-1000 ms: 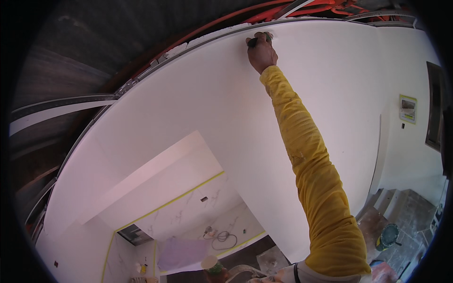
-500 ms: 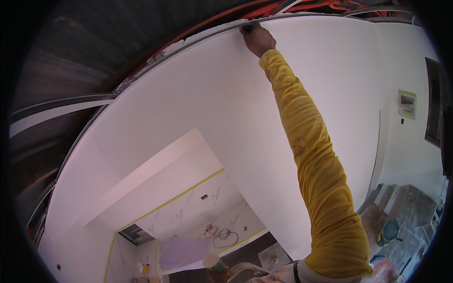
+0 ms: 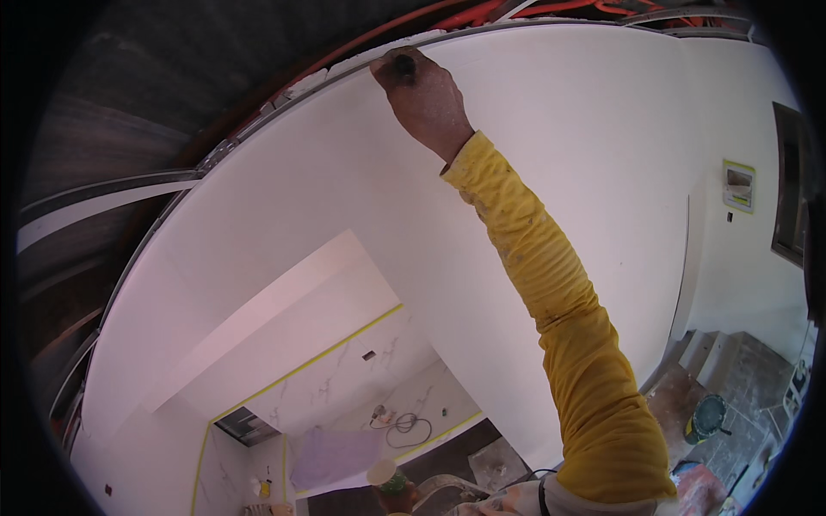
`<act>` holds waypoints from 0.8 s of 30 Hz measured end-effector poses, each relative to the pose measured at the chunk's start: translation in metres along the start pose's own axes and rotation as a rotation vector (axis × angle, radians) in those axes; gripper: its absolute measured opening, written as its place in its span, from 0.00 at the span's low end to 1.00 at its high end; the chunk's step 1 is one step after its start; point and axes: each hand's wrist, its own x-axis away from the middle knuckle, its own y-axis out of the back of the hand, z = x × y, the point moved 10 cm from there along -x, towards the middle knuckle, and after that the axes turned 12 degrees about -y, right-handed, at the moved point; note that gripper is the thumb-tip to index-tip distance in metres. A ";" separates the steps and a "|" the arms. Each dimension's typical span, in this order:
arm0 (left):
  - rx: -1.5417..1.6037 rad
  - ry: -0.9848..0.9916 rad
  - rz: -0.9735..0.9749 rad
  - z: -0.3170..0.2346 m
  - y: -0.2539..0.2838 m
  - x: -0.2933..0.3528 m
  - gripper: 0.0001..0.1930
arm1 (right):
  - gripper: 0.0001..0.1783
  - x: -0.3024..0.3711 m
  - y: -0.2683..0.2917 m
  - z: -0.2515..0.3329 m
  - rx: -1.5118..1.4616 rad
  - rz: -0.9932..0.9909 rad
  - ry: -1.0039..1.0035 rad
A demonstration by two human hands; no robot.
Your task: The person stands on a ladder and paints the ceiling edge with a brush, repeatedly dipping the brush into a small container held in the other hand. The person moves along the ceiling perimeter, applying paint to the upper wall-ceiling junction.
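My right arm, in a yellow sleeve, reaches up across a smooth white wall (image 3: 533, 129). Its hand (image 3: 423, 99) is closed at the wall's top edge around a tool with a dark, round-ended handle (image 3: 404, 69). The working end of that tool is hidden behind the fist, so its kind does not show. Low in the picture, my left hand (image 3: 404, 498) is wrapped round a small tub (image 3: 384, 474) with a pale top and a green side. What the tub contains cannot be made out.
A metal edge and red pipes (image 3: 482, 12) run above the wall. Below lies a recess with marble-look panels, yellow tape, a corded power tool (image 3: 379, 416) and a purple sheet (image 3: 335, 456). At lower right stand a bucket (image 3: 707, 416) and steps (image 3: 699, 357).
My right hand has moved left along the wall's top edge and slightly down, appearing larger. The tool is still in it. My left hand and the tub have hardly moved.
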 end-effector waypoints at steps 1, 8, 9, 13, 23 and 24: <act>0.002 0.001 0.000 0.000 0.000 0.000 0.43 | 0.17 -0.004 0.015 -0.019 0.000 -0.033 -0.095; 0.001 0.003 0.000 -0.002 -0.001 0.002 0.43 | 0.19 -0.028 0.049 -0.056 0.101 -0.107 -0.184; 0.000 0.002 0.004 -0.002 -0.002 0.001 0.43 | 0.19 -0.020 0.038 -0.048 0.061 -0.072 -0.146; 0.003 0.005 0.006 -0.002 -0.005 0.000 0.44 | 0.14 0.008 0.005 -0.010 -0.372 0.292 0.142; 0.004 0.016 -0.015 0.000 -0.004 0.001 0.44 | 0.14 -0.072 0.125 -0.164 -0.418 -0.212 -0.273; 0.003 0.017 -0.013 0.000 -0.005 0.001 0.44 | 0.21 -0.070 0.119 -0.157 -0.187 -0.266 -0.220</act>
